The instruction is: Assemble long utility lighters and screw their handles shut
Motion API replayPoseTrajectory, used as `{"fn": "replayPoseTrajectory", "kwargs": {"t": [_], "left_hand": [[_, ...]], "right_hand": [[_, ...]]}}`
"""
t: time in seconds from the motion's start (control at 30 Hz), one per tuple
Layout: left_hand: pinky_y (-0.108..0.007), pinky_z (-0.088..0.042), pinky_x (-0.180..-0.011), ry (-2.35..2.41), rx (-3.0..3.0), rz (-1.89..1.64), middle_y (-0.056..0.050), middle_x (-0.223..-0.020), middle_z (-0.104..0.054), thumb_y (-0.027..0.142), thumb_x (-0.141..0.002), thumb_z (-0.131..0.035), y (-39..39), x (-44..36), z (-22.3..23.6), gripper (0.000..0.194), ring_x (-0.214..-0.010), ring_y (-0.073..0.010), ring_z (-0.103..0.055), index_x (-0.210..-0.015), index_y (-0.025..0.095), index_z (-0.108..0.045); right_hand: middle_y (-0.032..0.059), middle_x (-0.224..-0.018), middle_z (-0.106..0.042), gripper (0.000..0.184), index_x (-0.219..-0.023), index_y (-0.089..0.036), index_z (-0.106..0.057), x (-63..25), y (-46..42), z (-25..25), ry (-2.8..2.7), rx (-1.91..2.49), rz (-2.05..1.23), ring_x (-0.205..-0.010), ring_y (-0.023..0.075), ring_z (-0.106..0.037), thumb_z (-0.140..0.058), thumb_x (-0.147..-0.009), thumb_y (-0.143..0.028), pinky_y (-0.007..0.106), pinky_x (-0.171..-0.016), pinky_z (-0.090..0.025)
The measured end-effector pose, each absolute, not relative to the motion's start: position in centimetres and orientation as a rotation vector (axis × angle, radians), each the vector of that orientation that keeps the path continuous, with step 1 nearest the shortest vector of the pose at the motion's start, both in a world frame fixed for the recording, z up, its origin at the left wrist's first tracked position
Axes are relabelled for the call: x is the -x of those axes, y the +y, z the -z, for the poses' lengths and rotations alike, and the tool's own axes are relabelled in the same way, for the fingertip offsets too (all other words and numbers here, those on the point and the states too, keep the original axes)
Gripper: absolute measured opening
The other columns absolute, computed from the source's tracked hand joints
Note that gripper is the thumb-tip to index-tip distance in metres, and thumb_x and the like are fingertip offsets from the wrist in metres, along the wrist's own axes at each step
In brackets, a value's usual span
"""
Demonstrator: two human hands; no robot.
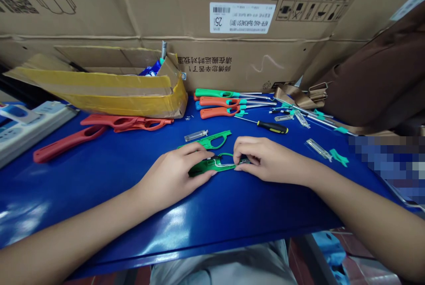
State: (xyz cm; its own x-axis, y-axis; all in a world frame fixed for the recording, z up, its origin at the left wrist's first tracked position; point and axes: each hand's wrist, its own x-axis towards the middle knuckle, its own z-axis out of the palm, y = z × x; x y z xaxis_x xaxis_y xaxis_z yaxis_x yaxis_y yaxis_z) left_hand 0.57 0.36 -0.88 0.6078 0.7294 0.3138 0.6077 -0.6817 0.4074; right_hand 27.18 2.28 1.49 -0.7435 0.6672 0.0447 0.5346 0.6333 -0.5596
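On the blue table, a green lighter casing half [226, 166] lies between my two hands, with a pale wire and a small black part inside it. My left hand [177, 172] is closed on its wide handle end, thumb on the near edge and fingers at the far side. At the narrow end, fingertips of my right hand [257, 159] pinch the casing near a metal piece, mostly hidden by the fingers. Just beyond lies a second green casing half [215, 140], partly behind my left hand. A clear fuel tank [195, 135] rests beside it.
Several orange, green and blue long lighters [219, 102] lie at the back, near a screwdriver [272, 127]. Red casings [128, 122] and a power strip [33, 125] are leftward, before a yellow-taped box [133, 94]. Clear tanks [318, 148] and a teal piece [339, 157] lie right.
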Motion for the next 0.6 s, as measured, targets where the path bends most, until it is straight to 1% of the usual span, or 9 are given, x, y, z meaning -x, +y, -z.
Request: {"fn": "replayPoseTrajectory", "kwargs": {"t": [0.07,0.17,0.23,0.33,0.47,0.6], "left_hand": [[-0.035,-0.06,-0.083,1.087,-2.58,-0.682,-0.006,-0.113,-0.071,0.035,-0.094,-0.067,0.32,-0.52,0.94,0.028,-0.1,-0.0225,-0.072,-0.118,0.02,-0.07],[-0.033,-0.06,-0.082,1.072,-2.589,-0.699,-0.006,-0.112,-0.071,0.035,-0.095,-0.067,0.26,-0.43,1.03,0.028,-0.1,-0.0217,-0.072,-0.118,0.02,-0.07],[-0.032,-0.059,-0.081,1.063,-2.587,-0.716,-0.005,-0.112,-0.071,0.033,-0.095,-0.067,0.23,-0.4,1.09,0.027,-0.099,-0.0207,-0.072,-0.118,0.021,-0.07],[-0.03,-0.059,-0.081,1.062,-2.574,-0.747,-0.004,-0.111,-0.071,0.032,-0.094,-0.068,0.18,-0.45,1.12,0.026,-0.097,-0.0193,-0.072,-0.117,0.021,-0.07],[-0.028,-0.059,-0.077,1.06,-2.567,-0.736,-0.003,-0.109,-0.071,0.031,-0.094,-0.068,0.16,-0.52,1.11,0.025,-0.094,-0.0182,-0.073,-0.117,0.022,-0.071],[-0.029,-0.059,-0.08,1.044,-2.58,-0.724,-0.004,-0.109,-0.071,0.032,-0.096,-0.066,0.21,-0.46,1.14,0.026,-0.094,-0.0181,-0.072,-0.12,0.022,-0.071]], "right_hand": [[0.0003,-0.093,-0.062,0.008,-0.09,-0.017,-0.064,-27.18,2.38,-1.34,-2.593,0.961,-0.798,-0.068,0.0097,-0.05,-0.069,-0.089,-0.011,0.024,-0.065,-0.04],[-0.0002,-0.092,-0.062,0.012,-0.098,-0.017,-0.064,-27.21,2.45,-1.2,-2.545,0.988,-0.782,-0.065,0.0093,-0.048,-0.071,-0.089,-0.015,0.025,-0.065,-0.04],[0.0002,-0.092,-0.063,0.011,-0.101,-0.017,-0.065,-27.17,2.42,-1.12,-2.519,0.976,-0.777,-0.067,0.01,-0.05,-0.068,-0.091,-0.016,0.025,-0.066,-0.041],[0.0017,-0.095,-0.064,0.008,-0.096,-0.018,-0.066,-27.02,2.29,-1.04,-2.534,0.955,-0.781,-0.073,0.0109,-0.054,-0.062,-0.094,-0.012,0.025,-0.069,-0.042],[0.0018,-0.095,-0.064,0.009,-0.092,-0.017,-0.065,-26.88,2.22,-1.0,-2.549,0.994,-0.759,-0.078,0.012,-0.056,-0.06,-0.094,-0.011,0.025,-0.071,-0.042],[0.0013,-0.093,-0.064,0.009,-0.091,-0.017,-0.064,-26.91,2.25,-1.13,-2.557,0.998,-0.763,-0.08,0.0125,-0.057,-0.059,-0.095,-0.011,0.025,-0.072,-0.042]]}}
